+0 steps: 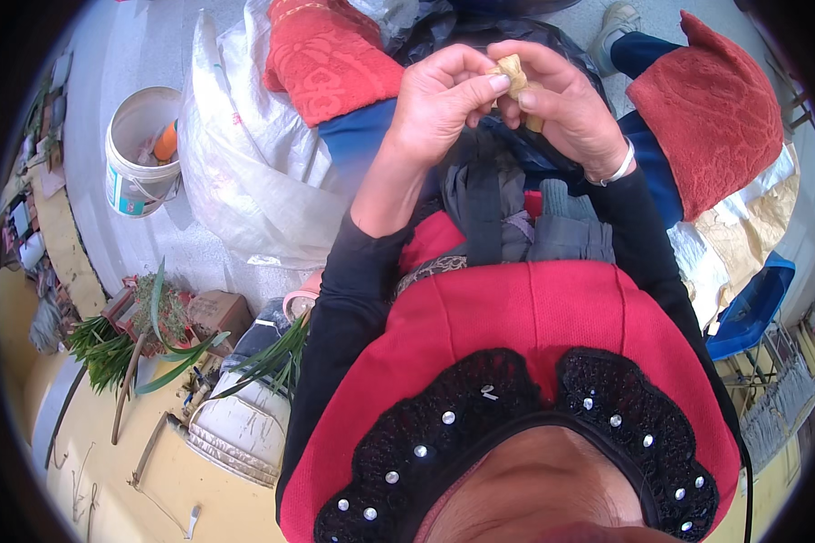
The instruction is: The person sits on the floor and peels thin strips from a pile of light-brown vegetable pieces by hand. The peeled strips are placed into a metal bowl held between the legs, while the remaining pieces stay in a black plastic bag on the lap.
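Note:
Both hands are raised and close together above the lap, at the top middle of the head view. My left hand pinches one end of a small bundle of pale yellow, fibrous-looking material between thumb and fingers. On its other side my right hand, with a pale bangle at the wrist, holds the same piece between thumb and fingertips. The piece looks twisted or folded; its exact kind cannot be told. Fingers cover part of it. Beneath the hands lies a black plastic bag, partly hidden by them.
Red cloths cover the knees. A large white woven sack stands at the left, beside a white bucket with an orange object inside. Potted plants and a cardboard box are at lower left. A blue plastic seat is at right.

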### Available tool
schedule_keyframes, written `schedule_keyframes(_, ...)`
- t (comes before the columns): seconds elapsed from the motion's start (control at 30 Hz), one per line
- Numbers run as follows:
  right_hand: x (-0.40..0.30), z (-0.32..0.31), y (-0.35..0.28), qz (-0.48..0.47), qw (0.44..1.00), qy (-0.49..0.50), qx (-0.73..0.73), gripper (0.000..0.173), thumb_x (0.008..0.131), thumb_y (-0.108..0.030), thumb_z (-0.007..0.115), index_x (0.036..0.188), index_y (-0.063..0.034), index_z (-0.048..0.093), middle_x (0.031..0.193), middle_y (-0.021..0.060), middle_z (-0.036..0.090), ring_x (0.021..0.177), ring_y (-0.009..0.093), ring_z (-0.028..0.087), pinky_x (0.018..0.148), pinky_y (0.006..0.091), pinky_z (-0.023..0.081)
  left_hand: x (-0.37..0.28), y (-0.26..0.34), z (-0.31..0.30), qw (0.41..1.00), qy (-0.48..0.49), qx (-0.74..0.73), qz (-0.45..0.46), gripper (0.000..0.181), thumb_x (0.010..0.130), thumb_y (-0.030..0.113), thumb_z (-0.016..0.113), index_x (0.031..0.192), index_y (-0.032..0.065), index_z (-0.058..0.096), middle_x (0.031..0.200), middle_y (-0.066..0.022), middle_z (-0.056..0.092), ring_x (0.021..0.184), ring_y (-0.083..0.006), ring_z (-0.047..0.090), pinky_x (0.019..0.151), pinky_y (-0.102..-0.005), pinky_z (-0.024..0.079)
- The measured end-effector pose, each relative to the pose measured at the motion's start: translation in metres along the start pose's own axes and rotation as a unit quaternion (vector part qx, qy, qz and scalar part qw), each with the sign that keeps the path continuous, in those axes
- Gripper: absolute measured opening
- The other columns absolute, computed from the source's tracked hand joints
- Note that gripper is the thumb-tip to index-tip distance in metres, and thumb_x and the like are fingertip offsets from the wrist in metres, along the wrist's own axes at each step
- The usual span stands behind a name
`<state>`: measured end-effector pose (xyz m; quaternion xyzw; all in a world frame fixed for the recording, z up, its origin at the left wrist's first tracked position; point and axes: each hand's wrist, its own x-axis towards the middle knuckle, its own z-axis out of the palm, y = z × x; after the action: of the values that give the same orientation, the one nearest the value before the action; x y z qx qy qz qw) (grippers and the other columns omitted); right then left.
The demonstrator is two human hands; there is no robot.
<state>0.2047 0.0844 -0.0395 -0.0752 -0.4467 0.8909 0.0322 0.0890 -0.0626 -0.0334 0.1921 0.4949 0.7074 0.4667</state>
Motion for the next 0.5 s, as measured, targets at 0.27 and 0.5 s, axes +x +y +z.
schedule_keyframes(0.27, -0.004, 0.010, 0.001, -0.085, 0.969, 0.115, -0.203, 0.030, 0.086, -0.005, 0.071, 0.114, -0.0020, 0.063, 0.095, 0.0031, 0.064, 0.080, 0.009, 0.062, 0.071, 0.0203, 0.052, -0.010, -0.012, 0.021, 0.985, 0.129, 0.085, 0.081, 0.013, 0.091, 0.012, 0.067, 0.100, 0.0018, 0.064, 0.077, -0.0013, 0.064, 0.063, -0.0047, 0.055, 0.056, -0.0170, 0.044)
schedule_keyframes(0.5, -0.006, -0.003, -0.004, -0.030, 0.996, 0.056, -0.056, 0.028, 0.090, -0.010, 0.068, 0.116, 0.0001, 0.065, 0.094, 0.0072, 0.068, 0.075, 0.010, 0.064, 0.070, 0.0216, 0.054, -0.006, 0.007, 0.013, 0.997, -0.043, 0.041, 0.042, 0.014, 0.093, 0.013, 0.064, 0.098, 0.0017, 0.059, 0.083, -0.0024, 0.065, 0.078, -0.0085, 0.063, 0.069, -0.0224, 0.050)
